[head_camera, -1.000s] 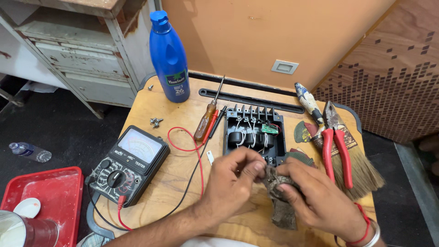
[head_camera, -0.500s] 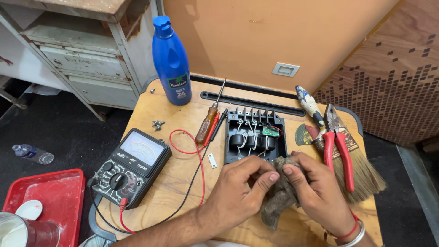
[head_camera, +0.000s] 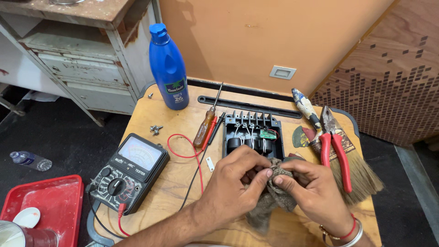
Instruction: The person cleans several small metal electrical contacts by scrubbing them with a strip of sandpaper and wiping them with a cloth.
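The rag point(head_camera: 273, 197), a grey-brown crumpled cloth, lay bunched on the round wooden table point(head_camera: 151, 119) just in front of the black box point(head_camera: 254, 137) with coils and wires inside. Left of the box stood a tall blue bottle point(head_camera: 168, 64), further back, and a black meter point(head_camera: 129, 171) with red and black leads, nearer the edge. A brush point(head_camera: 352, 169) and red-handled pliers point(head_camera: 334, 148) lay to the right of the box, an amber-handled screwdriver point(head_camera: 205, 126) just to its left. Both hands covered the box's near edge. The left hand point(head_camera: 233, 187) and the right hand point(head_camera: 311, 190) met over the rag, fingertips point(head_camera: 266, 173) pinched together on its top fold, thumbs pressed close.
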